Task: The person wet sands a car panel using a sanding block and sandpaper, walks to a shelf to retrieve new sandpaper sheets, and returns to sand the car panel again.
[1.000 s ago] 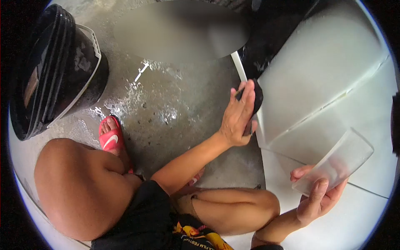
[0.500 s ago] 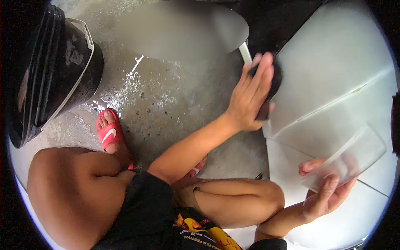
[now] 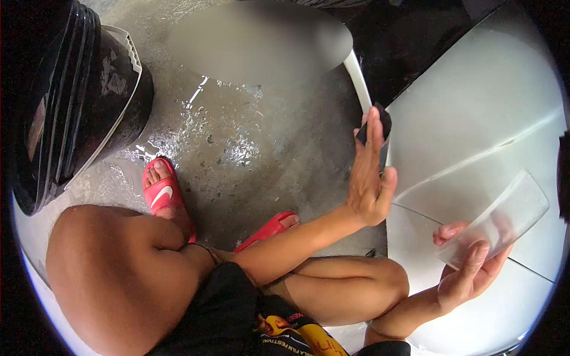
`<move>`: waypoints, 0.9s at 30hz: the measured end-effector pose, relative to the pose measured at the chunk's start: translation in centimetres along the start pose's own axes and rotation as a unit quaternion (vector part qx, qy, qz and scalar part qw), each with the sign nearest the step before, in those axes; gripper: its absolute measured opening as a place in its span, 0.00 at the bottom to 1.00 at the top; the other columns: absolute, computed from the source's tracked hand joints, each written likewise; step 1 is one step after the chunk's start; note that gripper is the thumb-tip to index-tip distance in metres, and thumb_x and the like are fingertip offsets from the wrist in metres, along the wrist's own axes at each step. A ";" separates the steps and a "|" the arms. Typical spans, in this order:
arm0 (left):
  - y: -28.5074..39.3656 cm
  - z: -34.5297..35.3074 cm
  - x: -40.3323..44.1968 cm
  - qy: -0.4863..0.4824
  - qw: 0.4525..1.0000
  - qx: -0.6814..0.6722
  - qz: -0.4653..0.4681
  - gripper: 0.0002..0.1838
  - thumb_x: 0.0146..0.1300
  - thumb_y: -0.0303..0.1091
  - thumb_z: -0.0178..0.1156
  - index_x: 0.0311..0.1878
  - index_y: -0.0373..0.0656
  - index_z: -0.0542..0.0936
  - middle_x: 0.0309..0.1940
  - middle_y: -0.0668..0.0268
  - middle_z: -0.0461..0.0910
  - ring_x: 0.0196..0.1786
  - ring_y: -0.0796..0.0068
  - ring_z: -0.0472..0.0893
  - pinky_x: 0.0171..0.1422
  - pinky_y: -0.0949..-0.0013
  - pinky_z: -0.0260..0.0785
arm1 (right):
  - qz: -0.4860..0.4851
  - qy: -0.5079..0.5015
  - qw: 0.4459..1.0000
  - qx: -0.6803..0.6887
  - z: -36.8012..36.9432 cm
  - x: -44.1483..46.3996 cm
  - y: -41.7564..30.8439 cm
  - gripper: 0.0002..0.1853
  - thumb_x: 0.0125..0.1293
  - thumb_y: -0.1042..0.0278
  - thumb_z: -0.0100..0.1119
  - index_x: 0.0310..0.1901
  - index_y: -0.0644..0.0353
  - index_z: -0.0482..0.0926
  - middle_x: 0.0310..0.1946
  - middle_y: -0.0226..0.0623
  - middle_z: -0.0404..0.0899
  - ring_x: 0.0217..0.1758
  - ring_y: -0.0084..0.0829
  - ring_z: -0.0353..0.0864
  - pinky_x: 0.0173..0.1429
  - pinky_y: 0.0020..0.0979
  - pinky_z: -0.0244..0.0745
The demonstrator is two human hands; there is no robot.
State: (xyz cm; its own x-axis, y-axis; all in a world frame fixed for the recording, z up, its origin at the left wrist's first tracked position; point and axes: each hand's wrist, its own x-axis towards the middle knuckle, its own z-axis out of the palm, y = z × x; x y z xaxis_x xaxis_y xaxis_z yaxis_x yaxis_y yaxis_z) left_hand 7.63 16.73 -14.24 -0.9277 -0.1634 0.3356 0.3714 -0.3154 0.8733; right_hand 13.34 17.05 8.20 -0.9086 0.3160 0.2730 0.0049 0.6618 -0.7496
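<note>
My left hand (image 3: 372, 178) presses a thin, dark folded sheet that looks like sandpaper (image 3: 385, 126) against the edge of a white, car-like body panel (image 3: 469, 113). Its fingers are straight and close together, the thumb apart. Part of the sheet is hidden behind the fingers. At the right, my right hand (image 3: 475, 270) is closed around a clear, frosted plastic cup (image 3: 519, 202), tilted over the panel's lower part. What the cup contains, if anything, I cannot make out.
A black bucket (image 3: 119, 89) with a white handle stands at the upper left on the wet concrete floor (image 3: 267, 160). A narrow white strip (image 3: 357, 77) runs up from the panel edge. My feet wear red slides (image 3: 160, 193). A blurred oval hides the top middle.
My left hand has moved down and slightly right along the panel edge with the dark sheet, turning more upright. The cup in my right hand has barely shifted.
</note>
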 end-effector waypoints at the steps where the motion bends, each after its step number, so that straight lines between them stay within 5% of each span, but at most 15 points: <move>1: 0.7 0.3 0.7 0.007 1.000 -0.021 -0.014 0.42 0.82 0.50 0.35 0.83 0.29 0.36 0.85 0.40 0.34 0.87 0.38 0.38 0.84 0.35 0.27 | -0.010 -0.017 1.000 0.002 -0.4 0.0 0.2 0.27 0.81 0.61 0.51 0.73 0.68 0.59 0.30 0.53 0.80 0.28 0.37 0.78 0.35 0.38 0.76; 6: 4.9 0.3 1.3 0.020 0.986 -0.088 -0.139 0.42 0.83 0.53 0.31 0.83 0.28 0.35 0.85 0.40 0.33 0.87 0.39 0.37 0.85 0.39 0.27 | 0.042 0.041 0.998 0.006 1.4 0.7 -0.7 0.32 0.71 0.53 0.65 0.64 0.69 0.66 0.26 0.53 0.83 0.26 0.37 0.81 0.36 0.34 0.78; 23: 1.4 -0.6 1.5 0.038 0.997 -0.072 -0.007 0.43 0.83 0.56 0.32 0.80 0.23 0.44 0.83 0.40 0.44 0.86 0.40 0.43 0.86 0.46 0.38 | 0.058 -0.021 0.998 -0.001 1.0 1.6 -0.5 0.28 0.73 0.53 0.63 0.61 0.67 0.67 0.28 0.51 0.83 0.31 0.39 0.85 0.40 0.36 0.81; 25: 3.8 0.0 2.2 0.064 0.992 -0.081 -0.074 0.43 0.83 0.57 0.30 0.82 0.26 0.43 0.84 0.39 0.41 0.85 0.38 0.43 0.86 0.45 0.38 | 0.054 -0.021 0.998 -0.003 1.4 1.5 -0.7 0.28 0.73 0.53 0.63 0.61 0.67 0.67 0.29 0.51 0.83 0.32 0.40 0.85 0.40 0.36 0.81; 27: 3.9 0.8 2.3 0.068 0.995 -0.064 -0.043 0.43 0.83 0.57 0.29 0.82 0.26 0.40 0.84 0.39 0.39 0.86 0.38 0.42 0.86 0.45 0.37 | 0.048 -0.026 0.998 -0.006 1.5 1.4 -0.6 0.27 0.73 0.53 0.62 0.61 0.67 0.67 0.29 0.50 0.84 0.33 0.39 0.85 0.40 0.36 0.81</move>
State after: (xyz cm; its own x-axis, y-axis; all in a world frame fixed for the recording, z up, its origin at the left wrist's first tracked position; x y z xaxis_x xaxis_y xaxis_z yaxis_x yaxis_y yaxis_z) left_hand 6.91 15.87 -9.76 -0.9457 -0.2532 0.2038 0.3014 -0.4490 0.8412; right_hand 11.48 16.03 8.12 -0.9240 0.3436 0.1679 0.0988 0.6387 -0.7631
